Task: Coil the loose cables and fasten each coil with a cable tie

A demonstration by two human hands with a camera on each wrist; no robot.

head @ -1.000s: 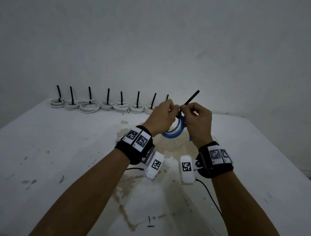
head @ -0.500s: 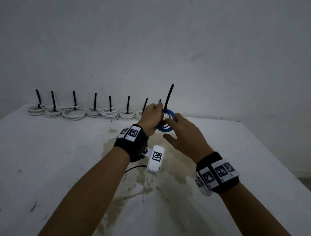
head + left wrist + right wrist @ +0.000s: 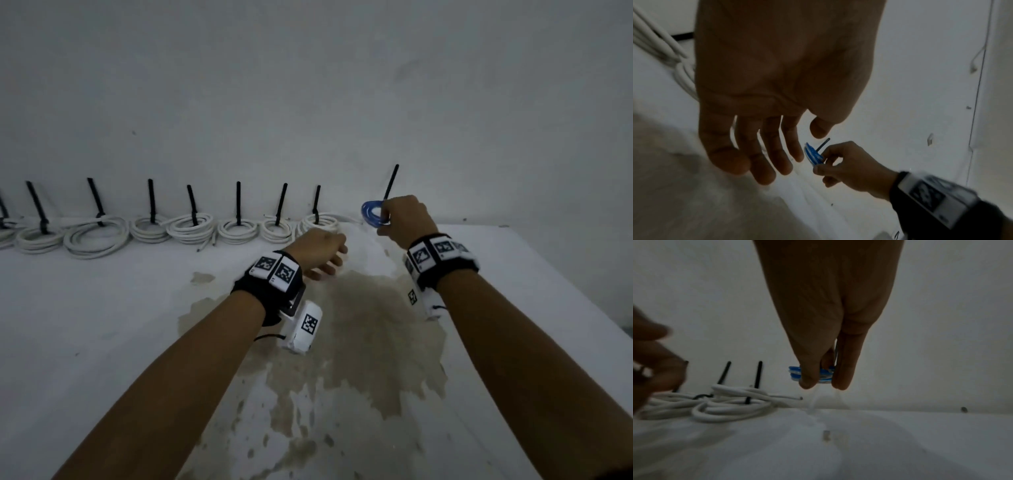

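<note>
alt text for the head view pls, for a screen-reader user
The right hand holds a small blue coil with a black tie sticking up, at the right end of a row of tied white coils along the wall. The left hand hangs empty above the stained white table.

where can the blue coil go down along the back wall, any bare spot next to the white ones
Bare tabletop lies right of the last white tied coil, below the blue cable coil pinched in the right hand. Left of that, the row of white coils is packed side by side. The open left hand hovers before the last coil.
</note>
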